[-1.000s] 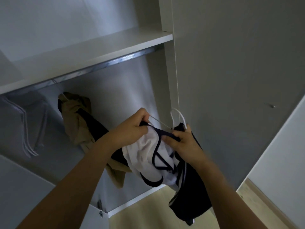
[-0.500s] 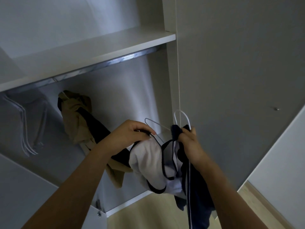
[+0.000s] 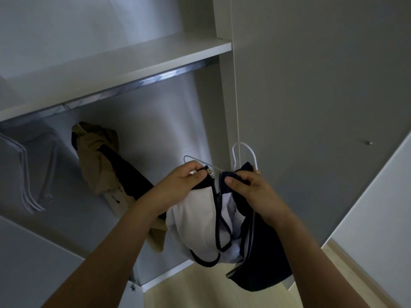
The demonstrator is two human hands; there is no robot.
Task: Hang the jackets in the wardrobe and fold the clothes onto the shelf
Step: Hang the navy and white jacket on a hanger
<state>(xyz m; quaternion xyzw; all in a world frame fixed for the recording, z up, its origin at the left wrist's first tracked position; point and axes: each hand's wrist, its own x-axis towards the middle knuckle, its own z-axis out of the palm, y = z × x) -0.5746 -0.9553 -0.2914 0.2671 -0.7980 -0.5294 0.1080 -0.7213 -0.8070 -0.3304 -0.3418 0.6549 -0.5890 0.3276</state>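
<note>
A white and navy zip jacket (image 3: 200, 225) hangs from a white wire hanger (image 3: 243, 152) in front of the open wardrobe. My left hand (image 3: 178, 190) pinches the left collar edge beside the zipper pull. My right hand (image 3: 251, 192) grips the navy right collar just under the hanger's hook. The zipper is open between my two hands. A tan and dark jacket (image 3: 100, 156) hangs on the chrome rail (image 3: 138, 82) further inside, partly hidden behind my left arm.
Several bare hangers (image 3: 29, 181) hang at the far left of the rail. A white shelf (image 3: 124, 61) runs above the rail. A grey wardrobe door (image 3: 311, 96) stands to the right, with pale wood floor (image 3: 200, 290) below.
Both hands have come closer together at the collar, bringing the two zipper sides near each other. The jacket has shifted slightly right and the view has tilted a little.
</note>
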